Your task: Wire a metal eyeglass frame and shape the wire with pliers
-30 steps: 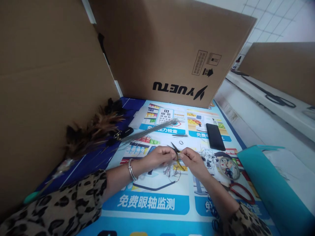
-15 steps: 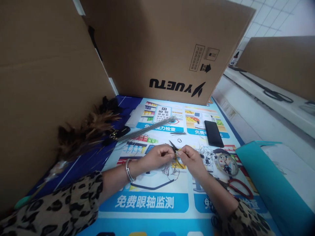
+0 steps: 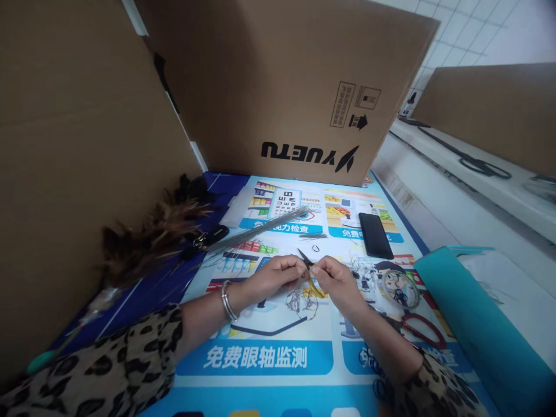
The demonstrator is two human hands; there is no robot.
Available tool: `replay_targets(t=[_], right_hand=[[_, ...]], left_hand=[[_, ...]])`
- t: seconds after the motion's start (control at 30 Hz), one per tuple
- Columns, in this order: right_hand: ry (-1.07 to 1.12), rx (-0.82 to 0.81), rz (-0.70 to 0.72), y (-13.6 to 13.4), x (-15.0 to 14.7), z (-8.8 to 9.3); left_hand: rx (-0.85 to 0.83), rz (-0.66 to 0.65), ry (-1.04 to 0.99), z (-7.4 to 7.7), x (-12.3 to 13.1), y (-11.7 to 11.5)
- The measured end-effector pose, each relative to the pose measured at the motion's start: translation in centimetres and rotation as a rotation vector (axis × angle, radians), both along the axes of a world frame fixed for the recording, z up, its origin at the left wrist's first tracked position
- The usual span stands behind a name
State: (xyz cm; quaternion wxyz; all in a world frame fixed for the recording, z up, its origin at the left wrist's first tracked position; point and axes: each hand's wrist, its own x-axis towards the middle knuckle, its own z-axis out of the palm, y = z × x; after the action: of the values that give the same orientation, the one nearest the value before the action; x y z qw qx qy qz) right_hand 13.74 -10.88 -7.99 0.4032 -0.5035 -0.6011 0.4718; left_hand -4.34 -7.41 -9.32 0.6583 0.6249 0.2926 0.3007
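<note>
My left hand point(image 3: 278, 275) and my right hand point(image 3: 336, 279) meet over a printed poster point(image 3: 269, 347) on the table. Both are pinched shut on something small and thin between them, too small to name. Small yellow-handled pliers point(image 3: 311, 272) lie just under the fingertips, black tips pointing away from me. A tangle of thin wire pieces point(image 3: 302, 301) lies below the hands. A silver bangle circles my left wrist.
A bundle of long wires point(image 3: 260, 229) and a pile of brown feathers point(image 3: 152, 234) lie to the left. A black phone point(image 3: 375, 234), a tape roll point(image 3: 400, 288), red scissors point(image 3: 419, 330) and a teal folder point(image 3: 469, 324) sit right. Cardboard boxes point(image 3: 282, 87) wall the back and left.
The view has shifted slightly. Both hands stay pinched together at the same spot with only small finger movement.
</note>
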Motion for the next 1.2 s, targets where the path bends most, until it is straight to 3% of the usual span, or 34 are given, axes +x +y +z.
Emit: replay_targets(t=[0.4,0.67,0.83,1.2], right_hand=[[0.111,-0.093,0.017,-0.1,-0.1,-0.3],[0.169,-0.125,0.012,0.0,-0.2,0.4],[0.089,-0.091,0.055,-0.1,-0.2,-0.3],[-0.115,0.017,0.01,-0.1,-0.2,-1.1]], left_hand=[[-0.106,0.0,-0.11,-0.3,0.2,0.2],[-0.1,0.155,-0.041,-0.3,0.4,0.3],[-0.064,0.216,-0.013,-0.4,0.6,0.2],[-0.062,0.157,-0.027,-0.5,0.4,0.1]])
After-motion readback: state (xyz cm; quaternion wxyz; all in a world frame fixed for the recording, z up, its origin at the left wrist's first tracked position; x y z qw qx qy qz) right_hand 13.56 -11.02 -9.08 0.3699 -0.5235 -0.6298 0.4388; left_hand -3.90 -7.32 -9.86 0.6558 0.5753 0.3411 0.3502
